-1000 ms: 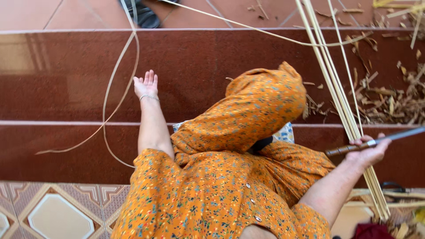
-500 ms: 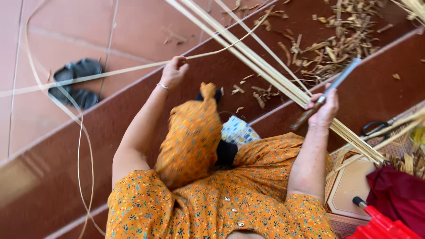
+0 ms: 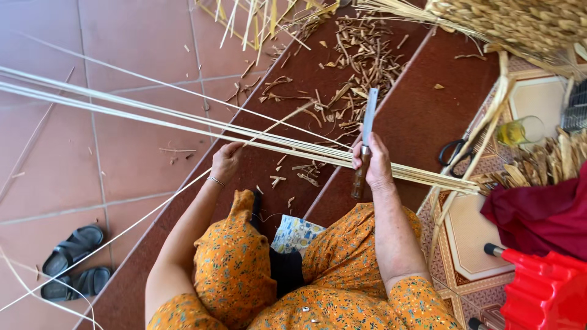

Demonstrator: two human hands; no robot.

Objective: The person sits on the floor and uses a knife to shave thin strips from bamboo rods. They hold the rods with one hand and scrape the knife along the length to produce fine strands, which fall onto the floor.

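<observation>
Strips point(image 3: 183, 125) of pale cane ran as a long bundle from frame left to centre right: light, springy, likely brittle at the edges; best gripped mid-length. Left hand point(image 3: 226, 162) pinched one strip. Right hand point(image 3: 374, 165) clasped a knife point(image 3: 365, 143) over the bundle.

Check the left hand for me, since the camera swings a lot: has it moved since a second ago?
Yes. The left hand, earlier open and empty against the step, now holds the strips above it.
</observation>
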